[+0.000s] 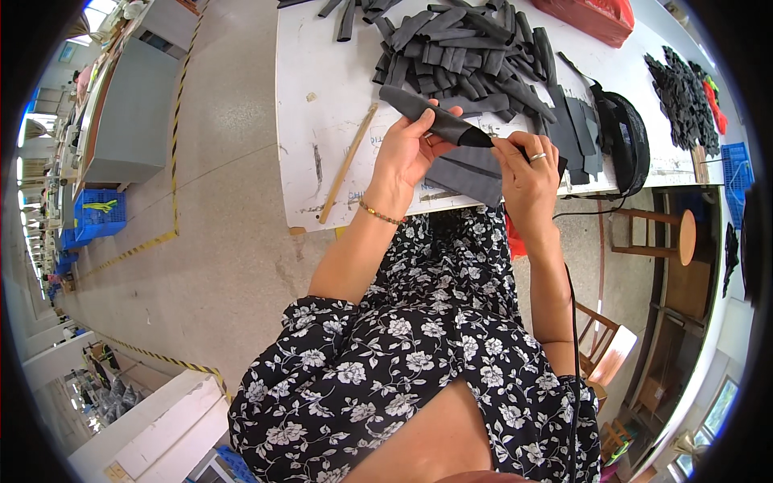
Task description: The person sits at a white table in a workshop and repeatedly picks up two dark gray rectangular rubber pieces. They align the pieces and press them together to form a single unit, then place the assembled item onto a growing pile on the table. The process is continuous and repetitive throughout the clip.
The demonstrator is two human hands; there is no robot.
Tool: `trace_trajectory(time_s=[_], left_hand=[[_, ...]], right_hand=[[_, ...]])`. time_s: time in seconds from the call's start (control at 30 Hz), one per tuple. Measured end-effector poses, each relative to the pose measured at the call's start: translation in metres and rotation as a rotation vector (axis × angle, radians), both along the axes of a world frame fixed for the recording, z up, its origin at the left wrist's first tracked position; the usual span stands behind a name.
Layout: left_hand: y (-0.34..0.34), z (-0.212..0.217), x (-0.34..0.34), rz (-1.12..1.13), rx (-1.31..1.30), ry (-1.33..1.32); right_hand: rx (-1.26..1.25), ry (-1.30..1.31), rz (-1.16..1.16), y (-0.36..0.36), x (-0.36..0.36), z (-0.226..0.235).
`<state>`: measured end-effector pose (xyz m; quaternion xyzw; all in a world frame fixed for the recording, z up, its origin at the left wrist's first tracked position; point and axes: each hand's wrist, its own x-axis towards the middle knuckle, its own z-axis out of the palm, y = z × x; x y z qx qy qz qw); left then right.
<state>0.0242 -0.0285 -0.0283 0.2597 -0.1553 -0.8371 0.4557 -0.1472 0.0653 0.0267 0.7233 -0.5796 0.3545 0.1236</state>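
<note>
Above the near edge of a white table point(302, 173), both my hands hold one dark grey fabric tube point(419, 110). My left hand point(411, 149) is closed round its middle, thumb on top, with the left end sticking out past the fingers. My right hand point(527, 165), with a ring on one finger, pinches the black, narrowed right end. Under my hands lie flat dark grey fabric pieces point(471, 179). A large heap of similar grey tubes point(459, 56) is piled beyond them.
A wooden stick point(348, 165) lies on the table at left. At right are flat grey strips point(576, 133), a black mesh bag point(624, 145) and a dark cloth heap point(684, 101). A red plastic bag point(592, 18) sits at the back; a wooden stool point(664, 237) stands right.
</note>
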Motion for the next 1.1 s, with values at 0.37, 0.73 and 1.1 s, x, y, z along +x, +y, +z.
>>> trace_trajectory(time_s=[0.37,0.73,1.1], left_hand=[[0.033,0.032,-0.013,0.234,-0.231,0.0],[0.041,0.007,-0.041,0.15,-0.153,0.28],[0.038,0.008,-0.031,0.194,-0.208,0.129]], right_hand=[[-0.036,-0.032,-0.03,-0.003,0.02,-0.007],[-0.048,-0.158,-0.012,-0.005,0.048,-0.038],[0.182,-0.271,0.253,-0.003,0.033,-0.039]])
